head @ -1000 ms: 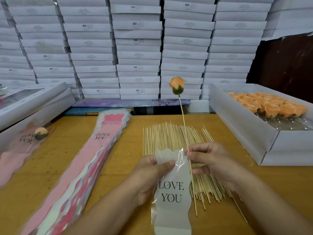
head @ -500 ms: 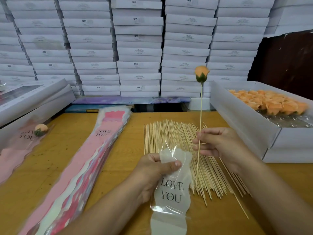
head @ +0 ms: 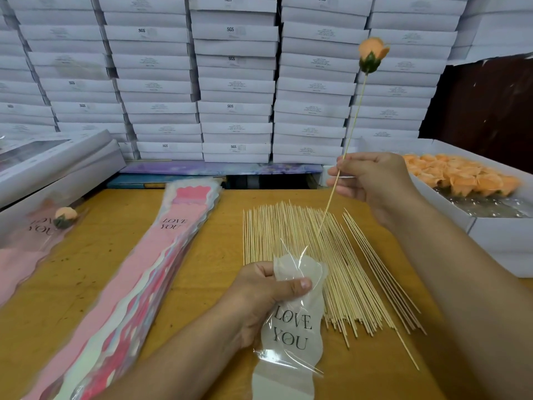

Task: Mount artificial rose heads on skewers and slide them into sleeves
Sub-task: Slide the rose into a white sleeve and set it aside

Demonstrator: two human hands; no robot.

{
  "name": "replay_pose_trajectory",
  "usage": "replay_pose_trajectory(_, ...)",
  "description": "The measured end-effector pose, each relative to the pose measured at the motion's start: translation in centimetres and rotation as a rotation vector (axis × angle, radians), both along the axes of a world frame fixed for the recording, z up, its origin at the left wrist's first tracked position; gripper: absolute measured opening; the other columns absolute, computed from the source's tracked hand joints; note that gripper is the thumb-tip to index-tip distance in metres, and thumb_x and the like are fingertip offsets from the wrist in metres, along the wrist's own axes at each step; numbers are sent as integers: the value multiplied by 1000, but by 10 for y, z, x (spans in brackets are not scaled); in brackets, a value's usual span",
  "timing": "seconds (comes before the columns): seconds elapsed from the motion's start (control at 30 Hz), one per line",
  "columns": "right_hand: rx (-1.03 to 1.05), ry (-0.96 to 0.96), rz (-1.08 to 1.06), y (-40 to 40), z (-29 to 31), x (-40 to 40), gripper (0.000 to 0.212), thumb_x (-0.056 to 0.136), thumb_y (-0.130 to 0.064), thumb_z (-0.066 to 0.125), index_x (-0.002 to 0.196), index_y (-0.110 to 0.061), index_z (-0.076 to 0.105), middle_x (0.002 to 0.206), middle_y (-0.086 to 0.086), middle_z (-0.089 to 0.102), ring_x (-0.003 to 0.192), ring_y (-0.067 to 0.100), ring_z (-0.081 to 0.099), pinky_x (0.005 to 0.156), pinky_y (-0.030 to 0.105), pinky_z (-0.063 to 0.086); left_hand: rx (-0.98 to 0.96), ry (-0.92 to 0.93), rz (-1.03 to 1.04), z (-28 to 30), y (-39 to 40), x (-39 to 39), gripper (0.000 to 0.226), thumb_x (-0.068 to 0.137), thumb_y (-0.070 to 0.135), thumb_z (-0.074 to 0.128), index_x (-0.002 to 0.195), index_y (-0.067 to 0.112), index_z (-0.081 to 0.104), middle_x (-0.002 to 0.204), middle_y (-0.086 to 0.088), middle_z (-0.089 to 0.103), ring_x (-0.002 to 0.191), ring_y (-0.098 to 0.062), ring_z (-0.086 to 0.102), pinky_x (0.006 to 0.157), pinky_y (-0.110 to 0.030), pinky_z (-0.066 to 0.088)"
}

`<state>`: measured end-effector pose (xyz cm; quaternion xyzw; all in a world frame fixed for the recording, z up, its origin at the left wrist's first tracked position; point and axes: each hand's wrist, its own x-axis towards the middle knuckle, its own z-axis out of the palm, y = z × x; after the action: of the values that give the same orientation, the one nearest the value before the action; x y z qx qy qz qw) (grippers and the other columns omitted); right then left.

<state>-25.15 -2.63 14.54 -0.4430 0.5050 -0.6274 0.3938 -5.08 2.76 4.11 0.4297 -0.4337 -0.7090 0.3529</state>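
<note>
My right hand (head: 372,183) pinches a thin wooden skewer (head: 350,137) with an orange rose head (head: 372,54) mounted on its top end. The skewer tilts, and its bare tip hangs just above the mouth of a clear and white "LOVE YOU" sleeve (head: 294,327). My left hand (head: 262,295) grips that sleeve near its top, thumb across the front. Beneath both lies a spread of loose skewers (head: 317,261) on the wooden table (head: 202,255).
A white box of orange rose heads (head: 461,177) stands at the right. A stack of pink sleeves (head: 150,269) lies left of centre. Further left a finished sleeved rose (head: 65,216) leans against flat boxes (head: 57,160). Stacked white boxes (head: 236,82) fill the back.
My right hand has lifted the rose skewer up and to the right, off the table. Its lower tip now points down toward the sleeve mouth. My left hand keeps the sleeve in place.
</note>
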Motion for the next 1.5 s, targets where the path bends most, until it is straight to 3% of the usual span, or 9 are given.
replay_pose_trajectory(0.2,74,30,91,4,-14,10,4,91,-4,66,95,-3,67,71,5,75,63,18,74,49,20,55,-7,8,16,-1,0,0,39,59,7,88,95,-2,76,96,-25,75,78,-34,76,60,-38,61)
replay_pose_trajectory(0.6,141,38,182,13,-37,22,3,93,-7,67,96,-5,68,77,8,76,69,22,76,51,21,56,-23,41,39,1,-2,1,29,64,10,86,90,2,78,97,-25,75,78,-33,75,62,-36,60)
replay_pose_trajectory(0.9,168,8,220,17,-54,27,8,91,-8,69,98,-4,68,82,10,78,73,21,76,53,19,55,-55,64,46,3,-3,2,36,71,8,83,105,-1,74,102,-26,74,84,-35,74,67,-39,60)
replay_pose_trajectory(1.03,176,-4,245,19,-60,30,5,91,-8,70,96,-6,69,81,10,78,72,19,76,54,18,55,-71,67,41,3,-3,2,29,76,5,81,104,1,75,101,-25,74,81,-33,74,67,-38,60)
replay_pose_trajectory(1.2,164,48,263,21,-64,33,6,89,-10,72,95,-8,72,83,8,78,74,13,75,61,18,56,-98,81,63,3,-3,1,13,78,0,78,90,6,79,94,-24,75,74,-29,74,63,-34,58)
replay_pose_trajectory(1.5,256,179,352,25,-62,28,4,83,-14,77,87,-13,76,89,3,79,86,12,74,81,30,57,-87,72,96,5,-2,2,12,77,0,79,87,6,79,92,-24,75,71,-29,73,63,-35,59)
